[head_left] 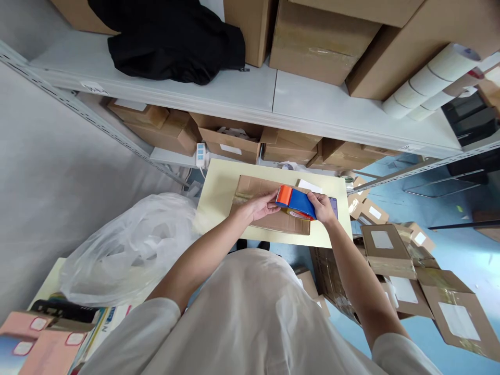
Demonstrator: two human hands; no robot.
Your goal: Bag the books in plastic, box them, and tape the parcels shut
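A blue and orange tape dispenser [300, 202] is held over a flat brown cardboard box [269, 225] on the pale yellow table [219, 174]. My right hand [323, 208] is wrapped round its blue end. At the orange cutter end, the thumb and fingers of my left hand [264, 207] close on the front edge; whether they pinch a strip of tape is too small to see. Beneath the dispenser a tape roll shows partly. A dark phone-like object [333, 206] lies partly hidden behind my right hand, and a white paper [310, 185] sits behind the box.
A grey shelf [250, 99] with cartons and black cloth [175, 41] stands in front. White label rolls [432, 78] lie at its right. To my left is a big clear plastic bag [133, 250]; several cartons [388, 250] are piled on the right.
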